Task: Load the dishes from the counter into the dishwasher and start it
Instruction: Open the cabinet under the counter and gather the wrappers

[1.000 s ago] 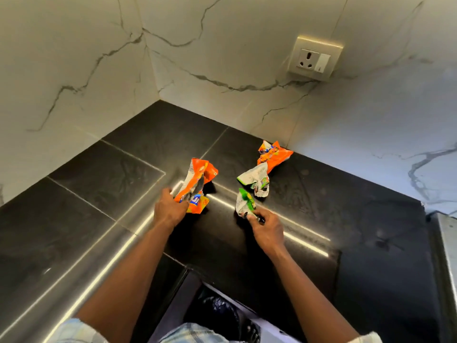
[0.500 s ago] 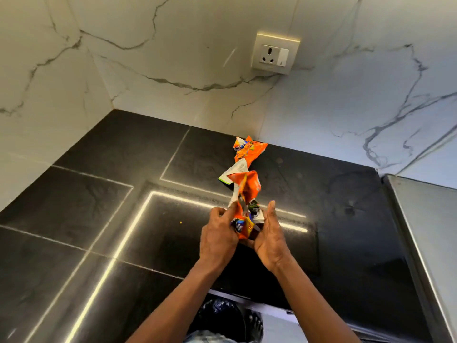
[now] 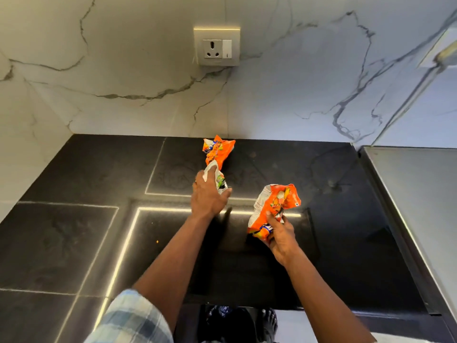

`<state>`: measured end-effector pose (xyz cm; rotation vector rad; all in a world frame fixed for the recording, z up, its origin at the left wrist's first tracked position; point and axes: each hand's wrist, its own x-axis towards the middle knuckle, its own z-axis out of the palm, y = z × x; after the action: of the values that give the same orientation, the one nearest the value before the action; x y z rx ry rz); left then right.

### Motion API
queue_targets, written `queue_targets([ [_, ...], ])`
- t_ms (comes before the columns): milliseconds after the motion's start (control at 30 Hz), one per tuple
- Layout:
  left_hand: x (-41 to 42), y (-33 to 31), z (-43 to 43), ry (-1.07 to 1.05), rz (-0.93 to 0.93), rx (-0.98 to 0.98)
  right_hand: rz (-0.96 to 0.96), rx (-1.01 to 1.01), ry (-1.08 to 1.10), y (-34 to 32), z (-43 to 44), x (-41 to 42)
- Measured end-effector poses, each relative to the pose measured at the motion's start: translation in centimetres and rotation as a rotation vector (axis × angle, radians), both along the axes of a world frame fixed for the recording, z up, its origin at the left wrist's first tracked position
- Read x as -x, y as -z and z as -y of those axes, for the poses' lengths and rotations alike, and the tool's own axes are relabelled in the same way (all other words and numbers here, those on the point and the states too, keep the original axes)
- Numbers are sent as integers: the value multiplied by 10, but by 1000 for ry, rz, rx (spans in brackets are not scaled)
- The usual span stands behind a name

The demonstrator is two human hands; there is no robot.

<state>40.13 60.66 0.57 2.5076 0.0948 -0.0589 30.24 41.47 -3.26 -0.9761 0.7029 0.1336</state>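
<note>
right hand (image 3: 279,236) grips crumpled orange wrapper (image 3: 274,206). left hand (image 3: 209,194) on white wrapper (image 3: 220,179), grip unclear. 12 o'clock: second orange wrapper (image 3: 218,151). black counter (image 3: 74,219), wall socket (image 3: 216,47) above.

Glary counter (image 3: 74,243), edges perhaps warped

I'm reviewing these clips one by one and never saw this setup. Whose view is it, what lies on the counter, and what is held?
No machine here: a person works bare-handed, and the one camera sits on their head, looking down. The right hand grips a crumpled orange wrapper. The left hand lies on a white wrapper on the black counter; whether it grips is unclear. A second orange wrapper lies behind it, near the wall. A socket is on that wall. No dishes show.
</note>
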Motion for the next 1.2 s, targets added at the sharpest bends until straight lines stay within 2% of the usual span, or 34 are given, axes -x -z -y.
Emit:
queue_targets([
  [100,-19,17,2,168,-160,-341,6,-68,-30,0,7,2],
  [167,-14,29,-3,192,-99,-433,8,-92,-70,1,3,2],
  [233,-7,39,3,114,50,-316,-1,-121,-103,1,9,-2],
  [400,28,23,28,-157,269,192,-34,-356,-183,-2,22,-27],
  [500,40,9,54,-148,177,425,36,-466,-230,-5,27,-45],
  [533,41,9,60,-113,121,426,64,-492,-250,-10,25,-50],
  [633,32,19,69,82,34,245,82,-497,-302,-15,19,-69],
  [700,21,17,64,199,-75,264,61,-471,-259,-10,23,-80],
  [767,2,7,57,136,-154,470,54,-455,-209,1,33,-89],
  [833,-23,-3,50,-29,-49,559,60,-459,-213,8,41,-92],
  [933,-76,-19,45,-225,160,288,79,-463,-256,9,41,-93],
  [1000,-110,-20,45,-212,112,136,90,-450,-287,9,39,-93],
  [1133,-139,-3,51,-35,-104,-278,95,-425,-313,7,40,-94],
  [1200,-134,-1,56,-43,-40,-319,99,-432,-316,7,40,-93],
])
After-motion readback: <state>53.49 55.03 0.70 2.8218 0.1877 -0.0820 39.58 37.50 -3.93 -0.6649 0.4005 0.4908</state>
